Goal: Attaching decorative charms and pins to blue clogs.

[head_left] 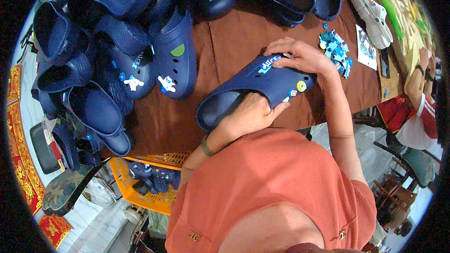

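A navy blue foam clog lies tilted across the brown cloth in front of me, its toe to the right. My left hand reaches into the foot opening; the fingers are hidden inside and the thumb rests on the outer side. Over the top of the toe, my right hand curls its fingers at the far edge, with the thumb by a blue-and-white lettered charm. Near the toe's lower side sit a round yellow charm and a small pink one.
Many navy clogs crowd the left and far side of the brown-covered table. Loose charms lie in a heap at right, near a printed card and a white clog. An orange crate holds clogs below. Another person's arm shows at far right.
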Action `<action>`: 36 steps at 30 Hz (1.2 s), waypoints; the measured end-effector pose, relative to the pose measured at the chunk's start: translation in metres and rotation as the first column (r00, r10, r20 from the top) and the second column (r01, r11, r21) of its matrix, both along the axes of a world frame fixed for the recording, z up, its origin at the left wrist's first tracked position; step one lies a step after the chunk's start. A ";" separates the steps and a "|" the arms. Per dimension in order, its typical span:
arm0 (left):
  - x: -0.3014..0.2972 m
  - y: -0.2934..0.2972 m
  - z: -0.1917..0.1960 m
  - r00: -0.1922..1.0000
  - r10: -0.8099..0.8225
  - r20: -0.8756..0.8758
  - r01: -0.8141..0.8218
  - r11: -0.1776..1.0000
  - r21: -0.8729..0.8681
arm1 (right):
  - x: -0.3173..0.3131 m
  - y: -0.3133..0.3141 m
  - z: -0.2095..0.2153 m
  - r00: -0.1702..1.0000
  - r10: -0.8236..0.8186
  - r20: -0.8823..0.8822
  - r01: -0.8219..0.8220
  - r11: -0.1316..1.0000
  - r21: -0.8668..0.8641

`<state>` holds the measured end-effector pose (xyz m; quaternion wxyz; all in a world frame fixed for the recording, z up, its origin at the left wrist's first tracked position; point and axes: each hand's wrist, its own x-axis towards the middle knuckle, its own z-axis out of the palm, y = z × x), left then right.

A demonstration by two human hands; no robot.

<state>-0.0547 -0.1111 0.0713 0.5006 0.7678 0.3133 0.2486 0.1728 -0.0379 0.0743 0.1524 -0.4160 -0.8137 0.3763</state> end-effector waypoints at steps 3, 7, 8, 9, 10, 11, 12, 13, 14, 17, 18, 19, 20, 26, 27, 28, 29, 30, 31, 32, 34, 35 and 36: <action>0.000 0.001 0.000 0.998 -0.015 -0.069 0.015 1.000 -0.001 | -0.012 0.001 -0.003 0.995 -0.088 0.036 0.087 0.995 0.039; 0.002 -0.001 -0.009 1.000 -0.012 -0.008 0.012 1.000 -0.022 | -0.017 -0.004 0.001 0.986 -0.122 0.114 0.096 0.974 0.207; 0.002 -0.003 -0.011 1.000 0.011 0.011 -0.011 1.000 -0.009 | -0.019 -0.006 0.004 0.983 -0.112 0.146 0.069 0.960 0.271; 0.001 -0.004 -0.013 1.000 0.012 0.014 -0.012 1.000 -0.007 | -0.019 -0.007 0.006 0.983 -0.111 0.148 0.067 0.960 0.273; 0.001 -0.004 -0.014 1.000 0.016 -0.016 -0.016 1.000 0.011 | -0.020 -0.008 0.008 0.992 -0.103 0.076 0.076 0.949 0.305; 0.000 -0.005 -0.014 0.999 0.020 -0.047 -0.019 0.999 0.029 | -0.022 -0.009 0.009 0.996 -0.092 0.003 0.086 0.938 0.337; 0.000 -0.004 -0.014 0.999 0.021 -0.044 -0.019 0.999 0.031 | -0.023 -0.010 0.011 0.996 -0.092 0.005 0.085 0.937 0.339; 0.000 -0.003 -0.013 0.999 -0.002 -0.033 0.002 1.000 0.005 | -0.026 -0.010 0.012 0.996 -0.092 0.016 0.081 0.937 0.341; 0.001 -0.003 -0.012 0.999 -0.023 -0.021 0.023 1.000 -0.022 | -0.029 -0.011 0.013 0.995 -0.091 0.027 0.076 0.937 0.342; 0.001 -0.004 -0.018 1.000 0.009 0.026 -0.010 1.000 0.020 | -0.045 -0.012 0.019 0.999 0.010 0.044 -0.025 0.931 0.365; 0.002 -0.003 -0.019 1.000 0.007 0.026 -0.008 1.000 0.022 | -0.046 -0.012 0.021 0.992 0.101 0.070 -0.119 0.937 0.329; 0.002 -0.003 -0.019 1.000 0.000 0.026 -0.001 1.000 0.031 | -0.046 -0.013 0.018 0.992 0.118 0.049 -0.128 0.914 0.384; 0.002 -0.002 -0.019 1.000 -0.007 0.027 0.006 0.999 0.041 | -0.046 -0.015 0.017 0.992 0.115 0.049 -0.125 0.914 0.386; 0.001 -0.002 -0.018 1.000 -0.027 0.013 0.026 0.998 0.053 | -0.049 -0.023 0.009 0.984 -0.093 -0.150 0.156 0.857 0.491; 0.001 -0.002 -0.018 0.999 -0.030 0.013 0.029 0.998 0.053 | -0.049 -0.023 0.010 0.987 -0.111 -0.116 0.149 0.897 0.416; 0.000 -0.002 -0.018 1.000 -0.028 0.003 0.028 0.998 0.053 | -0.049 -0.023 0.011 0.989 -0.125 -0.080 0.145 0.930 0.337; 0.000 -0.002 -0.018 1.000 -0.025 -0.006 0.026 0.998 0.053 | -0.050 -0.023 0.013 0.989 -0.127 -0.081 0.147 0.930 0.337; 0.000 -0.002 -0.018 1.000 -0.026 -0.008 0.026 0.998 0.053 | -0.050 -0.022 0.014 0.990 -0.111 -0.088 0.133 0.936 0.327; 0.000 -0.002 -0.018 1.000 -0.022 0.007 0.021 0.998 0.058 | -0.051 -0.022 0.016 0.991 -0.094 -0.094 0.119 0.941 0.316; 0.000 -0.002 -0.018 1.000 -0.017 0.022 0.016 0.998 0.064 | -0.050 -0.019 0.017 0.991 -0.093 -0.095 0.119 0.941 0.316; 0.000 0.000 -0.014 1.000 -0.029 0.008 0.029 0.998 0.055 | -0.048 -0.012 0.019 0.999 -0.027 -0.030 0.036 0.936 0.350; 0.000 0.000 -0.012 0.999 -0.040 -0.006 0.040 0.998 0.046 | -0.049 -0.011 0.017 0.999 -0.028 -0.030 0.037 0.936 0.350; 0.000 0.000 -0.011 0.999 -0.041 -0.007 0.041 0.998 0.045 | -0.051 -0.009 0.015 0.999 -0.047 0.009 0.042 0.949 0.313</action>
